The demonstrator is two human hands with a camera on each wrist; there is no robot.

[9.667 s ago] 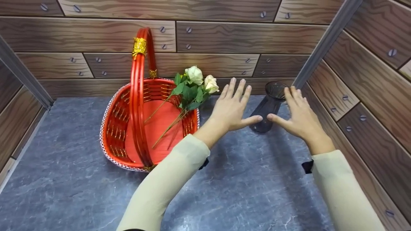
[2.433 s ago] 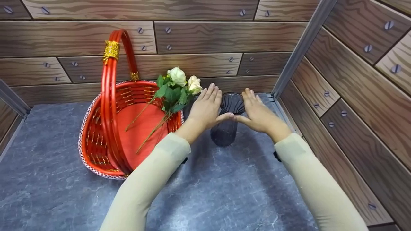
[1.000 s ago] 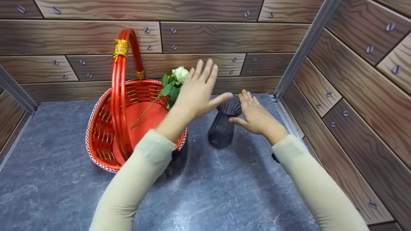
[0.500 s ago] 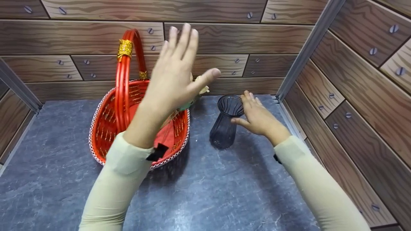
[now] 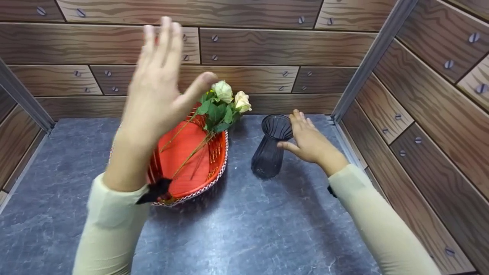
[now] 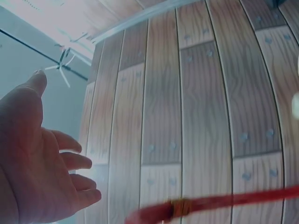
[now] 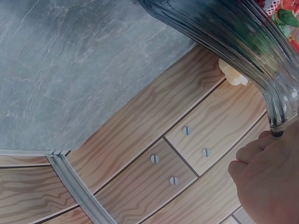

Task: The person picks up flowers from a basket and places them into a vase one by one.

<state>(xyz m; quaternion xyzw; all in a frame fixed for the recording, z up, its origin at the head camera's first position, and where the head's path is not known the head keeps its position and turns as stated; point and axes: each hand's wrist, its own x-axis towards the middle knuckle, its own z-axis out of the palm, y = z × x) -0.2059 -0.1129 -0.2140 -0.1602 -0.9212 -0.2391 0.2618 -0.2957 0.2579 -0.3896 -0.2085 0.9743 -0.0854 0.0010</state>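
In the head view my left hand (image 5: 154,89), slightly blurred, is raised over the left part of a red woven basket (image 5: 183,152). Its fingers are straight, the thumb spread, and nothing is in it; the left wrist view shows the palm bare. Most of the basket's handle is hidden behind this hand. Two artificial roses, a white rose (image 5: 222,91) and a cream rose (image 5: 242,102), lean over the basket's right rim, stems inside. A dark glass vase (image 5: 267,158) stands upright right of the basket. My right hand (image 5: 311,141) rests extended fingers against the vase's rim, thumb in front.
Wood-patterned panels (image 5: 248,46) close off the back and the right side. Grey marbled tabletop (image 5: 244,229) lies in front of the basket and vase. The blurred red basket handle (image 6: 219,201) crosses the bottom of the left wrist view.
Both hands flanked the vase, which shifted left from near the right wall. My left hand has since left it, rising leftward over the basket; the right hand stays at the rim.
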